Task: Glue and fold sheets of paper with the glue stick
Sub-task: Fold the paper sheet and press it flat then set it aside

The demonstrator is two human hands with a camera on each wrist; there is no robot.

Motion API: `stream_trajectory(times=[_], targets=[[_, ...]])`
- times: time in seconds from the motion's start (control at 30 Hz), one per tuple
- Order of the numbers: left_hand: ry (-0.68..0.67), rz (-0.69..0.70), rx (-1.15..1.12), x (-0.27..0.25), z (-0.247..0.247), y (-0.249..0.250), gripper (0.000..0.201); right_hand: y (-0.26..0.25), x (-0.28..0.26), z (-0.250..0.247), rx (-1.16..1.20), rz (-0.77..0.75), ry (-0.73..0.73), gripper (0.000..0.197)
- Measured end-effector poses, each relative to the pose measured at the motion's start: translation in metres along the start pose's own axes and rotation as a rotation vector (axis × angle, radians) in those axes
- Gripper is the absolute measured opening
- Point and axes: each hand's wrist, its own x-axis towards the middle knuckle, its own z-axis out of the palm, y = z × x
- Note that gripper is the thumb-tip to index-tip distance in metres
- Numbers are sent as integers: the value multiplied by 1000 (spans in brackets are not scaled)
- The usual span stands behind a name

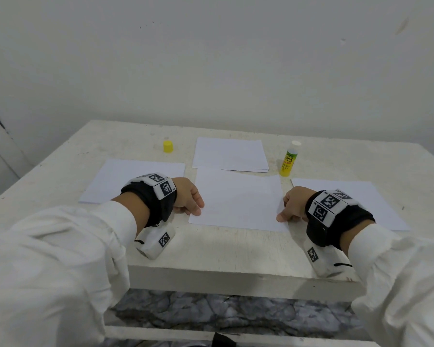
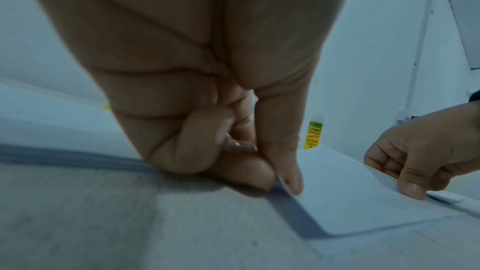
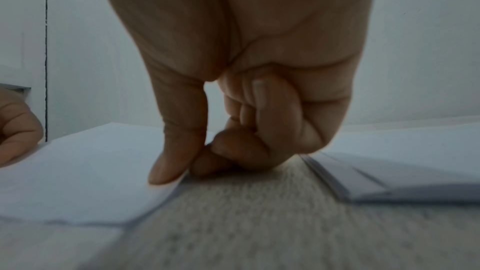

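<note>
Sleeves (image 1: 60, 249) in white fill the near corners of the head view, and beyond them spreads the table (image 1: 211, 249), pale and scuffed. On it lie four lots of paper: the middle sheet (image 1: 238, 199) between the hands, a left sheet (image 1: 125, 176), a right sheet (image 1: 356, 196), and a far stack (image 1: 231, 154) of a few sheets past the middle one.

The left hand (image 1: 187, 196) pinches the middle sheet's near left corner, thumb on top and curled fingers under the edge, as the left wrist view shows. The right hand (image 1: 292, 205) pinches the near right corner the same way, thumb (image 3: 171, 163) pressing down on the paper. Both near corners sit slightly raised off the table.

Upright just right of the stack's near corner stands the glue stick (image 1: 289, 159), uncapped; its yellow cap (image 1: 168, 146) rests well apart to the left of the stack.

Judging by the grip, the fold is the step in hand. Whether glue is already on the sheet cannot be told. Next the near edge likely needs carrying over to meet the far edge squarely, then a flat press along the crease.
</note>
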Motion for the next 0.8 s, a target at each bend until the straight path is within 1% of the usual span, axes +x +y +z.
stream_trajectory(times=[0.5, 0.67, 0.7, 0.73, 0.8], targets=[[-24, -21, 30, 3, 1, -2, 16, -1, 2, 2, 25, 10, 2, 27], [21, -14, 120, 4, 5, 3, 17, -2, 3, 2, 2, 4, 13, 32], [30, -13, 195, 3, 5, 5, 19, -3, 3, 2, -22, 3, 23, 34], [38, -11, 305, 1, 5, 8, 29, -4, 3, 3, -48, 8, 41, 42], [53, -14, 526, 0, 5, 13, 54, -6, 1, 3, -78, 32, 76, 71]])
